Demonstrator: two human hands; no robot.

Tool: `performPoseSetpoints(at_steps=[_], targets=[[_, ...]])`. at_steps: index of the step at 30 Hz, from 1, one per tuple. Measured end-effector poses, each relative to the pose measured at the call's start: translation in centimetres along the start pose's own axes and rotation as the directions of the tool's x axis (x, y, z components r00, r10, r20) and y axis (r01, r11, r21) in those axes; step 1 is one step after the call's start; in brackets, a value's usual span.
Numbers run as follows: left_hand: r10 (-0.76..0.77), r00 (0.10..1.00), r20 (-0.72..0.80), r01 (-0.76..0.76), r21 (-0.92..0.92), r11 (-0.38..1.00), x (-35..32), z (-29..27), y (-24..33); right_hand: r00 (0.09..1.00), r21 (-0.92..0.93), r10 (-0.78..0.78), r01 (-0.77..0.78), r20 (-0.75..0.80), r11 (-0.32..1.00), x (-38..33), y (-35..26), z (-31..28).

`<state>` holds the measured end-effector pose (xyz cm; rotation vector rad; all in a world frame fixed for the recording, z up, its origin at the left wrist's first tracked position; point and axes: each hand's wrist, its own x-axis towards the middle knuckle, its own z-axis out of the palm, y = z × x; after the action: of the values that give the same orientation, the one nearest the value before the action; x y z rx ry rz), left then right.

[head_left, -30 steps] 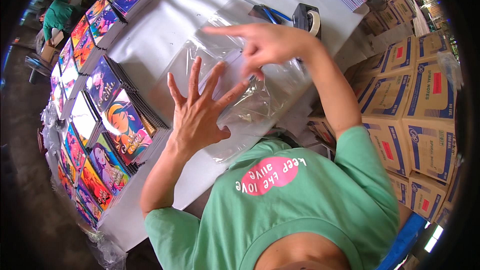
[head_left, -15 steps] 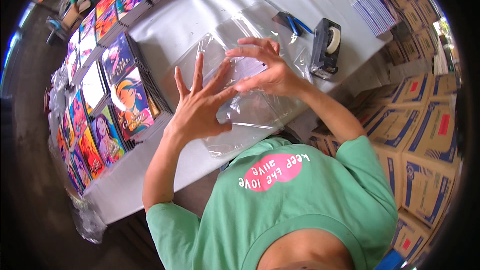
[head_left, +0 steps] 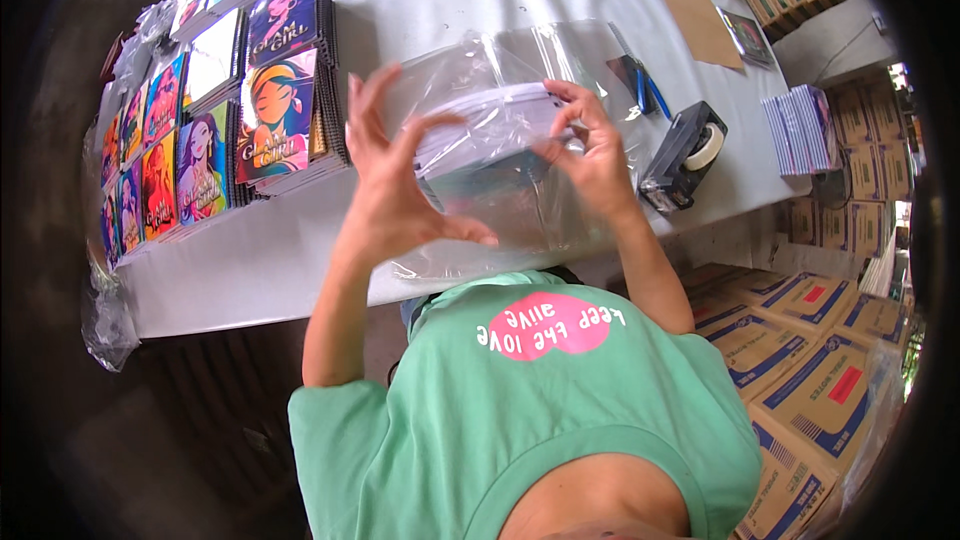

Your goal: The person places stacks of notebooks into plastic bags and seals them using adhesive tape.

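A stack of white-edged sheets (head_left: pixel 490 110) lies amid clear plastic sheeting (head_left: pixel 480 232) on the table before me, a dark bluish surface showing below its edge. My right hand (head_left: pixel 596 152) has thumb and fingers closed about the stack's right end, with some plastic over it. At the left end of the stack, my left hand (head_left: pixel 390 185) is spread, thumb and fingers curved wide apart. Glare on the plastic hides how far the stack is covered. Right of the plastic lie blue-handled scissors (head_left: pixel 648 90) and a black tape dispenser (head_left: pixel 686 154).
Stacks of colourful spiral notebooks (head_left: pixel 275 120) fill the table's left side. Brown cardboard (head_left: pixel 700 25) and a striped-edge pile of booklets (head_left: pixel 803 130) lie to the right. Several cartons (head_left: pixel 800 370) stand beyond the table's right edge. Crumpled plastic (head_left: pixel 108 315) hangs at the left corner.
My view has turned and shifted. My hands have moved apart to opposite ends of the stack, whose white edge shows more. My right hand has closed around its end.
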<state>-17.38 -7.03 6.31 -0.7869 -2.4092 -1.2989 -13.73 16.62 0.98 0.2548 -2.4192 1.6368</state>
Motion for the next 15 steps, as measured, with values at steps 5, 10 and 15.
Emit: performPoseSetpoints(at_steps=[5, 10, 15], targets=[[-0.298, 0.955, 0.000, 0.294, -0.158, 0.943, -2.4, 2.4, -2.0, 0.992, 0.405, 0.079, -0.111, 0.095, 0.908, 1.3, 0.1, -0.1], [-0.348, 0.907, 0.238, 0.391, -0.166, 0.905, 0.5, 1.9, -2.8, 0.975, 0.171, 0.209, -0.218, 0.070, 0.961, 2.9, -2.4, 1.2], [-0.414, 0.880, 0.233, 0.467, -0.259, 0.846, 2.7, 2.4, -4.1, 0.788, 0.182, 0.460, -0.565, 0.409, 0.805, 7.4, -1.6, 0.1]])
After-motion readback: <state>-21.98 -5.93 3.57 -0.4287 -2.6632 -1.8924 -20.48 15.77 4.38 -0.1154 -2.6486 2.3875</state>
